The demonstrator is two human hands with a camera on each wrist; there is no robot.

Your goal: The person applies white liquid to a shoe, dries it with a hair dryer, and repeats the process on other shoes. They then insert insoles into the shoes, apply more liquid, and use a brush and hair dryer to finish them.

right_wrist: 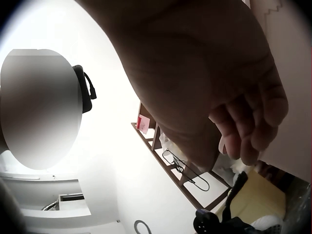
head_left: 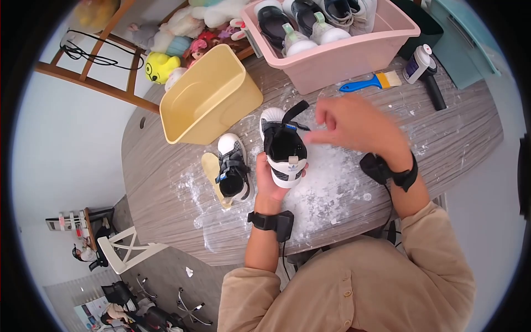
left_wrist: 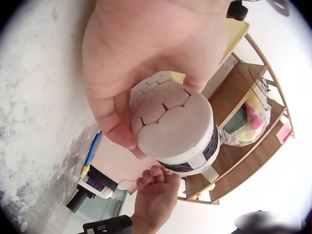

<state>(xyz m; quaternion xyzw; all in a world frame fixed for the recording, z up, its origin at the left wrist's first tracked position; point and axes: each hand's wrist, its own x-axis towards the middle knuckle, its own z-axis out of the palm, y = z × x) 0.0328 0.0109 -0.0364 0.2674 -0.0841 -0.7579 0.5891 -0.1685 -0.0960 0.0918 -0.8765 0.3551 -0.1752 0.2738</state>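
My left hand (head_left: 267,181) grips a black-and-white sneaker (head_left: 286,172) from below, its heel turned toward me. In the left wrist view the fingers curl round the white, hexagon-patterned sole (left_wrist: 168,122). A black strap (head_left: 296,110) stands up loose from the sneaker's top. To the right of that strap, my right hand (head_left: 354,124) hovers over the table with bent fingers and the thumb out, holding nothing. The matching sneaker (head_left: 232,163) rests on the table at the left, beside a pale yellow insole (head_left: 212,174).
White powder (head_left: 326,193) covers part of the wooden table. Behind stand a yellow bin (head_left: 213,99) and a pink bin (head_left: 337,58) full of shoes. A blue-handled brush (head_left: 365,84), a white bottle (head_left: 418,62) and a black-handled object (head_left: 434,91) lie at the back right.
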